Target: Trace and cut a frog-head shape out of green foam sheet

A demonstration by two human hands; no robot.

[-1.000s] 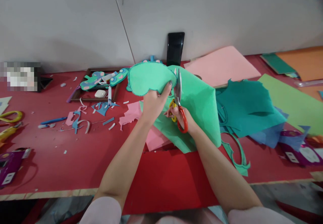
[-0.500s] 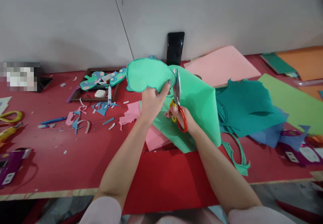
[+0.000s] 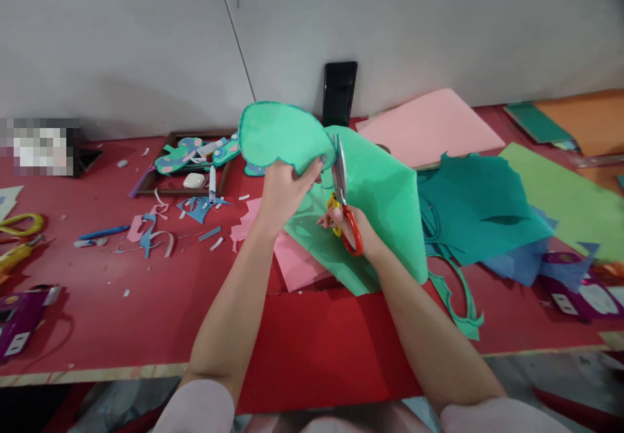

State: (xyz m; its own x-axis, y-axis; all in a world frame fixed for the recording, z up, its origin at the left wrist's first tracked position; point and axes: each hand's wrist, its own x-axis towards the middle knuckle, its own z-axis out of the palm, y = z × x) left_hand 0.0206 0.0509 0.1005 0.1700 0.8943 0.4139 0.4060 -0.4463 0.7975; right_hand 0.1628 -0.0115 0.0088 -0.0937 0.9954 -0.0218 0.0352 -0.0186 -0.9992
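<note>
My left hand [image 3: 287, 192] is closed on the lower edge of a light green felt cutout [image 3: 283, 135] with a darker outline, thumb in front. Through the handles of a pair of scissors [image 3: 342, 179] go the fingers of my right hand [image 3: 353, 225]; one handle is red, the other yellow. The blades point up at the cutout's right edge; whether they touch it I cannot tell. Beneath both hands lies a large green felt sheet [image 3: 385, 205] over a pink piece [image 3: 297, 267].
A black phone [image 3: 340, 93] leans on the wall behind. Left are a brown tray [image 3: 146, 186], scraps and a blue pen [image 3: 104, 232]. To the right lie a pink sheet [image 3: 433, 127], teal felt [image 3: 487, 205], a green offcut [image 3: 451, 303] and a purple device [image 3: 568, 296].
My left hand and the green cutout have shifted left and slightly up, and the cutout has tilted. The right hand and scissors have barely moved.
</note>
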